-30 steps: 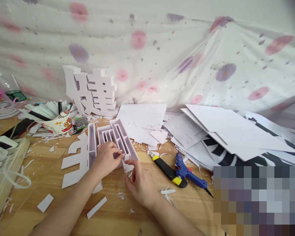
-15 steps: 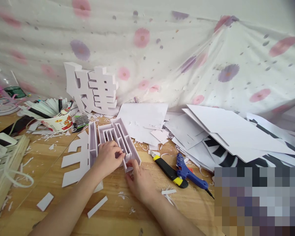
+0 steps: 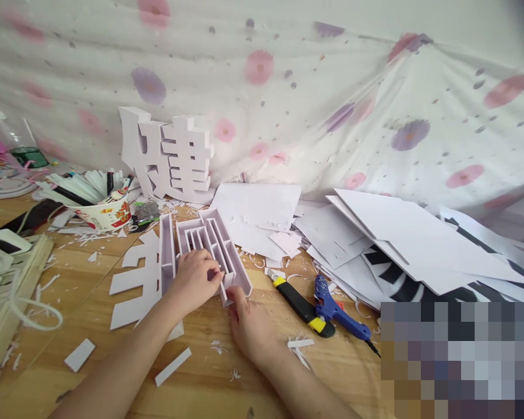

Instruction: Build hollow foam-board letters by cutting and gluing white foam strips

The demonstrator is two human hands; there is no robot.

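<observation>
A white foam-board piece with upright walls (image 3: 240, 262) lies on the wooden table, several narrow channels open upward. My left hand (image 3: 197, 278) rests over its lower middle, fingers curled together at the inner walls; what the fingertips pinch is too small to make out. At the lower right end, my right hand (image 3: 251, 323) has thumb and fingers closed on the outer wall. Left of it lies a flat white cutout (image 3: 146, 285) with prongs. A finished-looking white character (image 3: 166, 154) stands upright against the curtain behind.
A yellow-black cutter (image 3: 301, 305) and a blue glue gun (image 3: 338, 308) lie to the right. Stacked white boards (image 3: 419, 233) fill the back right. A paper bowl (image 3: 107, 215) and markers stand back left, a keyboard (image 3: 20, 302) lies left. Scraps are scattered about.
The view has shifted slightly. Both hands stay in nearly the same place on the white piece; the right fingers have shifted a little along its end.
</observation>
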